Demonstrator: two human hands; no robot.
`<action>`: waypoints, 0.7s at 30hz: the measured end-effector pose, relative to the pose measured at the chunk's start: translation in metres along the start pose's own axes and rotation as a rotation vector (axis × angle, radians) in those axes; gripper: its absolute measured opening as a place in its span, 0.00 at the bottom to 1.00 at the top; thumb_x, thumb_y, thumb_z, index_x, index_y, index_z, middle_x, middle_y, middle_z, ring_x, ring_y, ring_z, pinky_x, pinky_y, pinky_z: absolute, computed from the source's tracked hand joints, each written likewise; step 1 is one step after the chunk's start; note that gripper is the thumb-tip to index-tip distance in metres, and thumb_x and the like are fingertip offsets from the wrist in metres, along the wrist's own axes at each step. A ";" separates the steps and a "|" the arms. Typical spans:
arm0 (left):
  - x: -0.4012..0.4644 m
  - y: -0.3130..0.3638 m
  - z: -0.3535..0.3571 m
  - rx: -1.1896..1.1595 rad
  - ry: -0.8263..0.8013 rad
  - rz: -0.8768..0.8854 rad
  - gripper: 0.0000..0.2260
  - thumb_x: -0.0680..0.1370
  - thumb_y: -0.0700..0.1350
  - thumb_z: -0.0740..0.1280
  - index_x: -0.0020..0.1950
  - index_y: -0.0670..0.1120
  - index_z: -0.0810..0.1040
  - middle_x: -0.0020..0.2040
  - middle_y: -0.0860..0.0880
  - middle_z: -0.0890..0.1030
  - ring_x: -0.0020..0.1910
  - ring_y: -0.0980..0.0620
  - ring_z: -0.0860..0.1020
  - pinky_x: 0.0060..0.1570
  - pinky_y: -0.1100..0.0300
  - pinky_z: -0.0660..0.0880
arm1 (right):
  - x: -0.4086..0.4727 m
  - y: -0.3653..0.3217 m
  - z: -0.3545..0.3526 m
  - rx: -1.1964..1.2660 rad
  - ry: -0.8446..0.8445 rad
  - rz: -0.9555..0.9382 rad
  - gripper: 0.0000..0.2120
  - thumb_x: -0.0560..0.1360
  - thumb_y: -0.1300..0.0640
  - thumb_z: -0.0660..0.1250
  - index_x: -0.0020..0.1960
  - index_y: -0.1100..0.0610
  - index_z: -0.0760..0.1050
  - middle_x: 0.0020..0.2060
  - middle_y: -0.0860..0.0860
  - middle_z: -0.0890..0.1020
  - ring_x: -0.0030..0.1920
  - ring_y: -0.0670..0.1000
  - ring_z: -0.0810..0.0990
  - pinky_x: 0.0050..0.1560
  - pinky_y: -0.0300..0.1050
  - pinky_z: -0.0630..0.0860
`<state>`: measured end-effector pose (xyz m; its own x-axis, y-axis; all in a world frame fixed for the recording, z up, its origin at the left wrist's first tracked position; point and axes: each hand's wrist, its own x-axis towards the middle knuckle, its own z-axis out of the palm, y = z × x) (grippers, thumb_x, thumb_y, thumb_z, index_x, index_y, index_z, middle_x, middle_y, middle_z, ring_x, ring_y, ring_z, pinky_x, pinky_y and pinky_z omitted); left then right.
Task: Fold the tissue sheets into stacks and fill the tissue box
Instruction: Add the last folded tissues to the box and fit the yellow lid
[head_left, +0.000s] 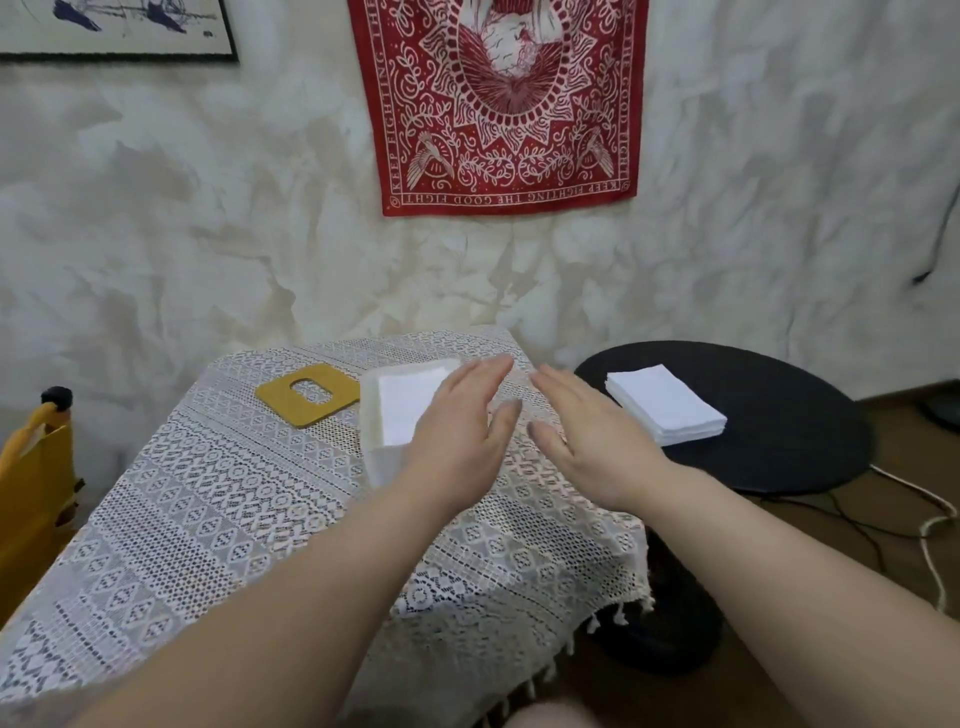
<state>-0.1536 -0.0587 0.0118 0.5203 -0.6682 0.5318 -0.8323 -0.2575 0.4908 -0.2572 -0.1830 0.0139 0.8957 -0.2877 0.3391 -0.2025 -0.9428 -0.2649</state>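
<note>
Nearby, lid (306, 394) beside tissue box (382, 447).

A lace cloth (249, 499) covers the table, matt white paper tissues (667, 405) rest on a woven black mat (789, 431).

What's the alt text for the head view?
Both hands, left and right, hover open and flat over a lace-covered table, beside an open white box holding tissues. A yellow lid lies left of the box; a tissue stack sits on a black stool at right.
</note>
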 end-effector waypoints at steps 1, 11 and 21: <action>0.005 0.012 0.010 -0.016 -0.010 0.027 0.21 0.81 0.48 0.59 0.74 0.52 0.63 0.72 0.55 0.66 0.73 0.55 0.60 0.68 0.63 0.55 | -0.006 0.012 -0.005 0.004 0.020 0.039 0.27 0.81 0.47 0.54 0.77 0.53 0.52 0.76 0.48 0.56 0.75 0.47 0.53 0.72 0.43 0.53; 0.081 0.053 0.135 -0.453 -0.214 -0.346 0.20 0.80 0.37 0.53 0.72 0.47 0.68 0.66 0.50 0.75 0.63 0.53 0.74 0.64 0.60 0.68 | -0.008 0.138 -0.023 -0.029 0.140 0.523 0.15 0.78 0.54 0.62 0.64 0.53 0.75 0.60 0.50 0.78 0.60 0.51 0.75 0.59 0.43 0.69; 0.115 0.029 0.182 -0.665 -0.281 -0.523 0.22 0.79 0.30 0.51 0.72 0.41 0.65 0.64 0.44 0.76 0.62 0.51 0.75 0.61 0.62 0.70 | 0.036 0.172 0.016 -0.190 -0.038 0.564 0.19 0.69 0.44 0.70 0.52 0.56 0.76 0.48 0.51 0.78 0.48 0.54 0.77 0.47 0.48 0.77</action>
<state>-0.1524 -0.2697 -0.0382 0.6639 -0.7476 -0.0180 -0.1735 -0.1774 0.9687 -0.2531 -0.3530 -0.0343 0.6422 -0.7498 0.1594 -0.7153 -0.6609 -0.2272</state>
